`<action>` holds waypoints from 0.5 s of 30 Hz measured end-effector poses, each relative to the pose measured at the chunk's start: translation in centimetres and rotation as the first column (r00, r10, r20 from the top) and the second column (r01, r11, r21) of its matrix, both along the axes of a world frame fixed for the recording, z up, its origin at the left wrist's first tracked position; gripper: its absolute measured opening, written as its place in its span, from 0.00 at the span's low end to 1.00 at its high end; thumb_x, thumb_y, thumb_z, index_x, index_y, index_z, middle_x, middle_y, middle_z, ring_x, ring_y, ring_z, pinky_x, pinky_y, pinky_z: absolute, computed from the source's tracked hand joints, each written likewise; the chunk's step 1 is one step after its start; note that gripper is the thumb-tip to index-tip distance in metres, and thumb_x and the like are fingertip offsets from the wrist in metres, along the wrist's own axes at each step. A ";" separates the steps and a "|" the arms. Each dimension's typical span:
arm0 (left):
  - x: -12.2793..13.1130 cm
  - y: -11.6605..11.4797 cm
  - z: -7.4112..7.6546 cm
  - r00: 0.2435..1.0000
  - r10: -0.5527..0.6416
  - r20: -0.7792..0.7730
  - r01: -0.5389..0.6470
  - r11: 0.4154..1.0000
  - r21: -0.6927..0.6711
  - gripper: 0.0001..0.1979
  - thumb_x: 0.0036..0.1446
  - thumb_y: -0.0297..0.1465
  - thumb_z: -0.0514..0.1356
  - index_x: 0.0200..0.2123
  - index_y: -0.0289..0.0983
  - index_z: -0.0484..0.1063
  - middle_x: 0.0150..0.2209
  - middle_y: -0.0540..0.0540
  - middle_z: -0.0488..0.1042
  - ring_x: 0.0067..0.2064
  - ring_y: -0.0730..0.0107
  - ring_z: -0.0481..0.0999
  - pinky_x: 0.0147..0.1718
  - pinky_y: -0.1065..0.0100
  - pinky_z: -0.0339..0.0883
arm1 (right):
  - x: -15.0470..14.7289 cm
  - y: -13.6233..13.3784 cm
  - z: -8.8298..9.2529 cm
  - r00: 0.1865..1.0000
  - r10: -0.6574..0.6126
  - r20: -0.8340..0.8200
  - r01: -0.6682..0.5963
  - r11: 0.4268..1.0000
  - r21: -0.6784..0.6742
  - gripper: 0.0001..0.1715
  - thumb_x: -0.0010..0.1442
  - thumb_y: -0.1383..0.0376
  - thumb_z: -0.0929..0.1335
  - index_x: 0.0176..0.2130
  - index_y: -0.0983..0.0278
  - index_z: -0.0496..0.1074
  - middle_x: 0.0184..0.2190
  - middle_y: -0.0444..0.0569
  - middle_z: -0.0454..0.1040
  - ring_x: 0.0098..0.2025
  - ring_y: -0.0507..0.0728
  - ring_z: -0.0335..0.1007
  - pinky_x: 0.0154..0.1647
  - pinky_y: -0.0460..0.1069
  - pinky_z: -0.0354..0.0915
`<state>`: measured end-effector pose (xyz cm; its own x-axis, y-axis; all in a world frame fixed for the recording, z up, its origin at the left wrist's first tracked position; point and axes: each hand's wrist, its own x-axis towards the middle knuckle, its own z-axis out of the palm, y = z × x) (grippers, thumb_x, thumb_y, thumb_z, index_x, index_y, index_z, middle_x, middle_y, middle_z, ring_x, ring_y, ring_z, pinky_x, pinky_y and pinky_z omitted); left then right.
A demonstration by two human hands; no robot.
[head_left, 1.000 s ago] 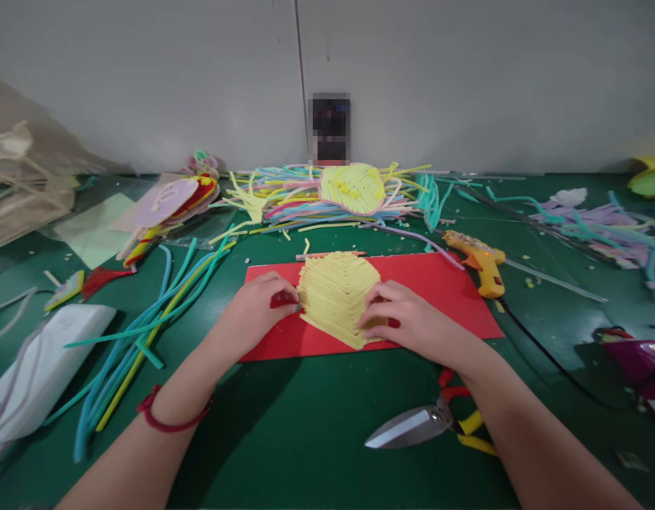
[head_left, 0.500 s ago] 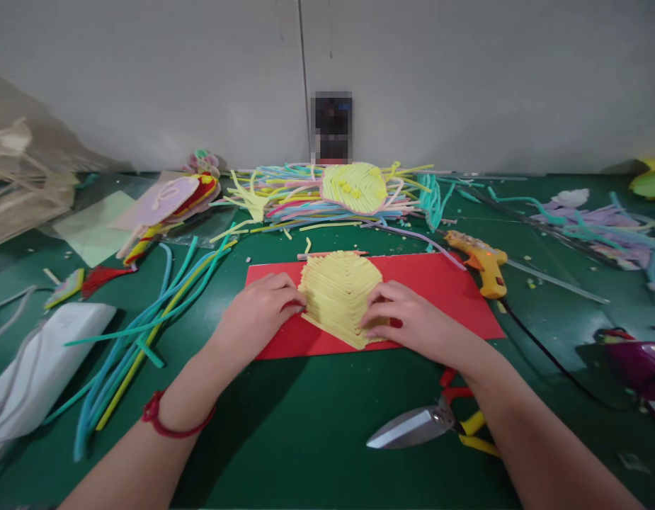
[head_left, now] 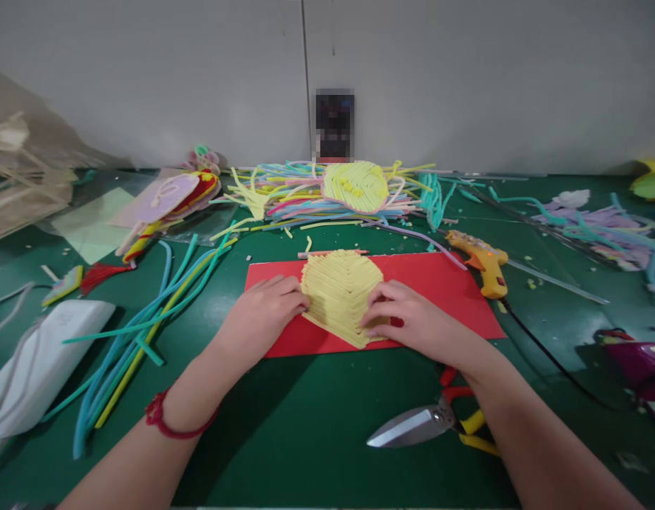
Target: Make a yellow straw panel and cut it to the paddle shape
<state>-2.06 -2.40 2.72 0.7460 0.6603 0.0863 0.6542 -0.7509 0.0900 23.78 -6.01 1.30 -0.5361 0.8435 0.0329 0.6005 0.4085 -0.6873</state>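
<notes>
A yellow pipe-cleaner panel (head_left: 342, 294), its strips laid in a V pattern, lies on a red sheet of card (head_left: 438, 297). My left hand (head_left: 268, 308) grips the panel's left edge, thumb and fingers closed together there. At the opposite edge, my right hand (head_left: 404, 309) has its fingers curled in, with the fingertips on the yellow strips. Behind the panel, a pencil (head_left: 332, 253) rests along the card's far edge. Scissors (head_left: 417, 426) with red and yellow handles lie near my right forearm, which partly covers them.
A yellow glue gun (head_left: 483, 262) with a black cord sits right of the card. Pipe cleaners (head_left: 295, 191) are heaped at the back beneath a finished yellow piece (head_left: 355, 185). Loose blue and green stems (head_left: 146, 326) and a white power strip (head_left: 51, 361) lie left.
My left hand's fingers have drawn closer together at the panel's left edge and shifted slightly. The right hand stays in nearly the same place.
</notes>
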 end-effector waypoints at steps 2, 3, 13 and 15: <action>0.0 0.0 0.0 1.000 -0.008 -0.006 0.008 1.000 0.011 0.12 0.63 0.27 0.50 0.34 0.37 0.73 0.35 0.47 0.74 0.37 0.67 0.73 0.37 0.66 0.65 | 0.0 0.0 0.0 1.000 0.003 0.002 -0.003 1.000 0.001 0.06 0.59 0.63 0.68 0.35 0.59 0.76 0.37 0.48 0.70 0.43 0.56 0.66 0.45 0.52 0.65; 0.0 0.0 0.0 1.000 -0.011 -0.008 0.011 1.000 0.015 0.12 0.63 0.26 0.50 0.34 0.37 0.73 0.34 0.47 0.74 0.37 0.67 0.73 0.37 0.65 0.65 | 0.0 0.0 0.0 1.000 0.005 0.003 -0.005 1.000 0.002 0.06 0.59 0.63 0.68 0.35 0.59 0.76 0.37 0.48 0.70 0.43 0.56 0.66 0.45 0.52 0.65; 0.1 -0.2 0.2 1.000 -0.013 -0.008 0.013 0.999 0.032 0.11 0.61 0.24 0.51 0.33 0.36 0.73 0.35 0.47 0.75 0.37 0.64 0.73 0.38 0.64 0.65 | 0.1 0.0 0.1 1.000 0.007 0.010 -0.007 1.000 -0.008 0.05 0.59 0.64 0.68 0.35 0.60 0.76 0.37 0.48 0.69 0.43 0.55 0.66 0.45 0.51 0.64; 0.0 -0.1 0.2 1.000 -0.015 -0.004 0.016 0.999 0.041 0.11 0.61 0.24 0.51 0.33 0.36 0.73 0.35 0.47 0.74 0.37 0.64 0.73 0.37 0.64 0.65 | 0.0 0.0 0.2 1.000 0.005 0.016 -0.004 1.000 -0.010 0.05 0.59 0.64 0.68 0.35 0.60 0.76 0.37 0.48 0.69 0.43 0.55 0.66 0.45 0.51 0.64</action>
